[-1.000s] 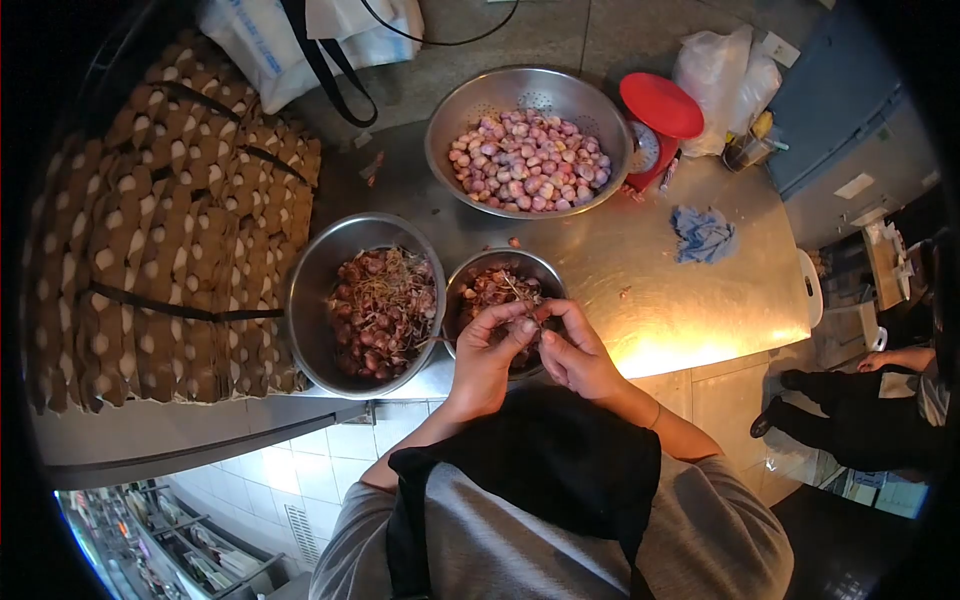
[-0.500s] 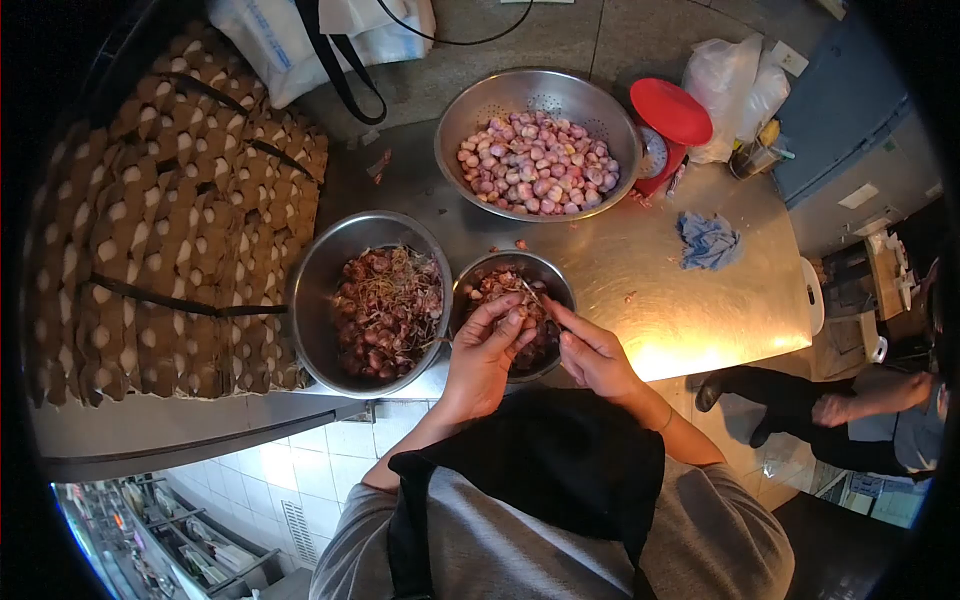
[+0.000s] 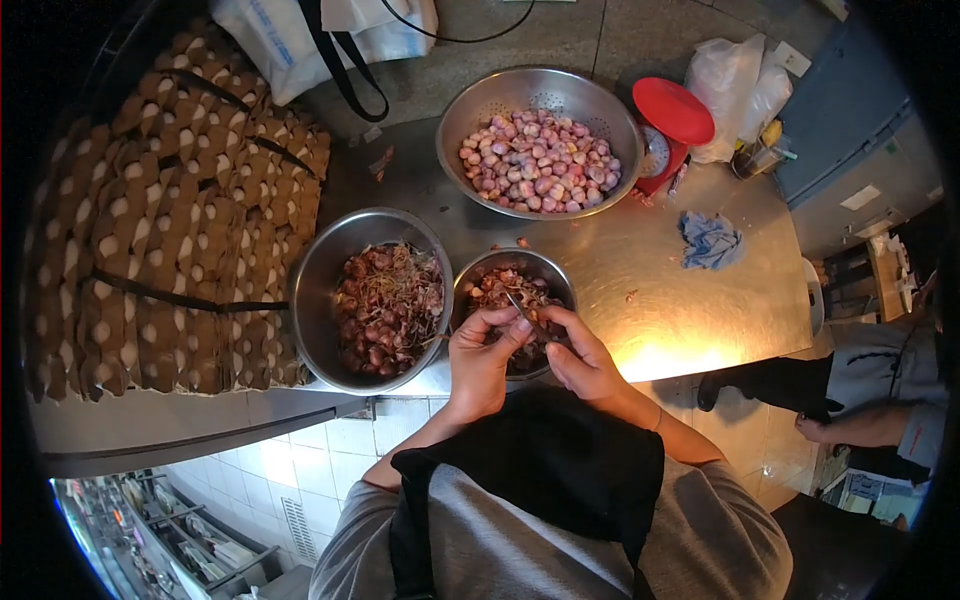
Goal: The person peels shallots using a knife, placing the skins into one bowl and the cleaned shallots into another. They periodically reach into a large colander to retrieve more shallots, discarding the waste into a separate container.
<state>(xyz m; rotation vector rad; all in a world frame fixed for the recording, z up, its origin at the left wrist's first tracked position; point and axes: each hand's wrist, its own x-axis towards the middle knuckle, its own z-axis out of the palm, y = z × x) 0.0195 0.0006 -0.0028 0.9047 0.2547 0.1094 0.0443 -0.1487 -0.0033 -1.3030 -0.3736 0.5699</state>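
Over the small metal bowl (image 3: 562, 290) of papery shallot skins (image 3: 495, 288), my two hands work close together. My right hand (image 3: 585, 365) is closed around a small knife (image 3: 516, 304), its blade pointing up and left toward my left fingertips. My left hand (image 3: 480, 365) is closed in a pinch on what seems to be a shallot, mostly hidden by the fingers. Left of it stands a larger metal bowl (image 3: 312, 290) of unpeeled shallots (image 3: 385, 325) with dry roots and stems. Behind, a metal colander (image 3: 460, 115) holds many peeled pink shallots (image 3: 540, 165).
Stacked egg trays (image 3: 170, 240) bound with black straps fill the left side. A red scale (image 3: 675, 115), plastic bags (image 3: 722, 95) and a crumpled blue cloth (image 3: 710, 240) are at the right of the steel table (image 3: 660, 310). Another person (image 3: 880, 390) stands at far right.
My right hand has moved slightly left and closer to my left hand, and the knife blade has shifted left. The other person's arm has lowered.
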